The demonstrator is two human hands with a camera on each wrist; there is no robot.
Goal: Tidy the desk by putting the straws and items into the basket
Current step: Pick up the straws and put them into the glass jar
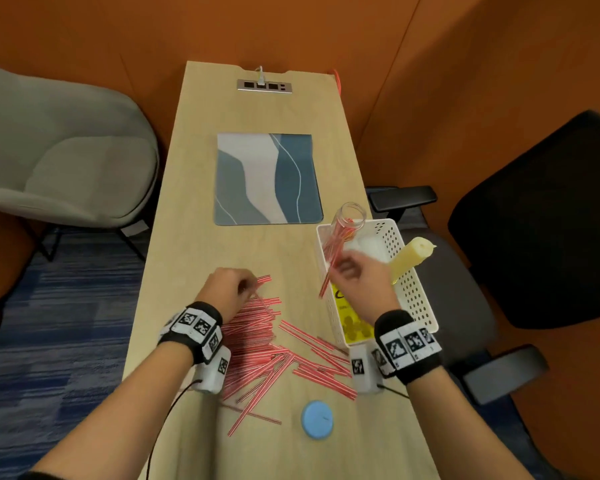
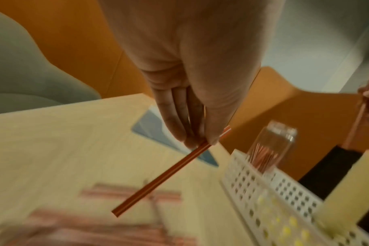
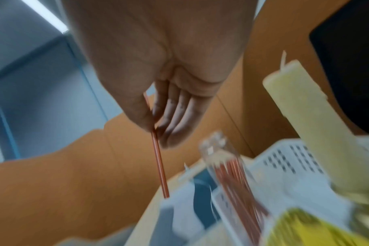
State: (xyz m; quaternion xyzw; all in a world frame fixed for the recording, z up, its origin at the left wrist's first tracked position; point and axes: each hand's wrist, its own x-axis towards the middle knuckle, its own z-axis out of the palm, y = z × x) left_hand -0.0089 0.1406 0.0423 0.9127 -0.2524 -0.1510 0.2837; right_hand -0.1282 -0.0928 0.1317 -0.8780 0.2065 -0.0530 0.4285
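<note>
Several red-and-white striped straws (image 1: 271,351) lie in a loose pile on the wooden desk (image 1: 187,254). My left hand (image 1: 231,289) hovers over the pile's far end and pinches one straw (image 2: 171,171) between thumb and fingertips. My right hand (image 1: 355,275) is above the white perforated basket (image 1: 418,299) at the right edge and pinches another straw (image 3: 159,164) that hangs downward. In the basket a clear jar (image 1: 349,223) holding straws leans over, beside a pale yellow candle (image 1: 411,258) and a yellow packet (image 1: 352,323).
A blue round lid (image 1: 317,420) lies near the desk's front edge. A blue-grey mat (image 1: 267,178) covers the middle, and a power socket strip (image 1: 264,86) sits at the far end. A grey armchair (image 1: 56,161) stands left, a black office chair (image 1: 541,220) right.
</note>
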